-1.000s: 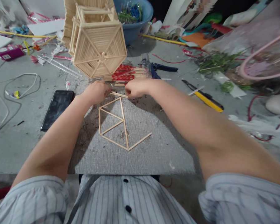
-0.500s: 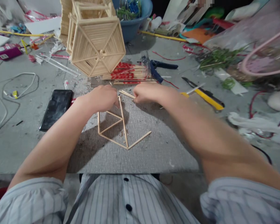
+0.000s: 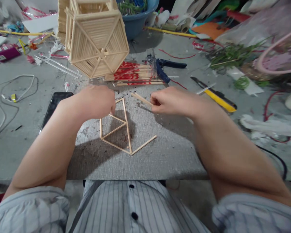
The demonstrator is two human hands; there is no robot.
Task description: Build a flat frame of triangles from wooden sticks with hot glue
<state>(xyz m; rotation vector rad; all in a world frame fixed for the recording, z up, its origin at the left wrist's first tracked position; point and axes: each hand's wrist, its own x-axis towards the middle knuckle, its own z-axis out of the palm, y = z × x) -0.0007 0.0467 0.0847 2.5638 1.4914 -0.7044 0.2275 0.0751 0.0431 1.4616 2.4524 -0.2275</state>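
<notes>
A flat frame of thin wooden sticks [image 3: 128,137] lies on the table in front of me, with one stick angling out at its lower right. Over its upper left part is my left hand [image 3: 95,102], fingers curled down and closed at the frame; the hand hides that corner and the fingertips. Further right, my right hand [image 3: 168,100] is closed around short wooden sticks [image 3: 141,98], apparently two side by side. Their free ends point left, a little beyond the frame's upper right corner.
Behind stands a hexagonal stick structure [image 3: 99,45], near a blue basin [image 3: 140,22]. Red-marked sticks [image 3: 135,74], dark blue pliers [image 3: 163,69] and a yellow utility knife [image 3: 219,98] lie beyond my hands. A phone [image 3: 54,103] is partly behind my left arm.
My right hand has moved right and slightly toward me with the sticks, away from the frame. My left hand has shifted left, uncovering the frame's upper right corner.
</notes>
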